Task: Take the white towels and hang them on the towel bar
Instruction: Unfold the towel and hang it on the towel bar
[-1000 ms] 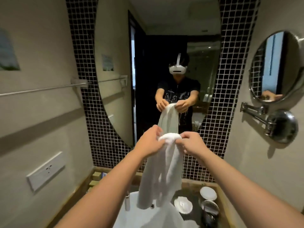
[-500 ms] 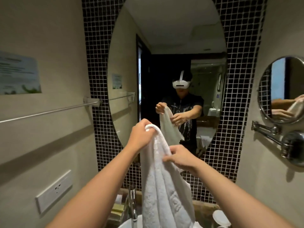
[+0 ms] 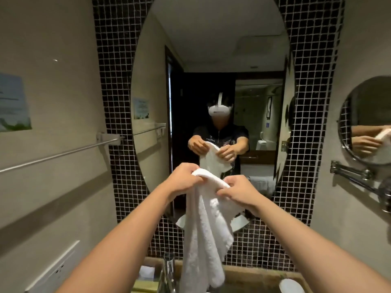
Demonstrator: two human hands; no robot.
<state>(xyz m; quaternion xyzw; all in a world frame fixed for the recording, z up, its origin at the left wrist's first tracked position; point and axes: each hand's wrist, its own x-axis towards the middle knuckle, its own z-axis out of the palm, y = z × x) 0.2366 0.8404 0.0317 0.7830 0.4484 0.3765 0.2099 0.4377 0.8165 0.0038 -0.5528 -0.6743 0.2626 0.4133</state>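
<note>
Two bare hands pinch one thick white terry towel (image 3: 206, 225) by its folded top edge: the left hand (image 3: 184, 180) clamps the higher, farther end, and the right hand (image 3: 239, 192) clamps the lower, nearer end. Between them the held edge runs roughly left to right, while the rest of the cloth hangs straight down in loose folds over the counter, its long axis vertical. Below it stand a chrome tap (image 3: 167, 271) and the tan stone countertop (image 3: 254, 278). Up and to the left, well apart from the towel, the slim silver towel bar (image 3: 59, 155) runs along the beige left wall and is bare. The left hand is the nearer to it, so the coming carry probably swings leftward with that hand leading. Beyond hangs the large oval wall mirror (image 3: 211, 60) on black mosaic tile.
</note>
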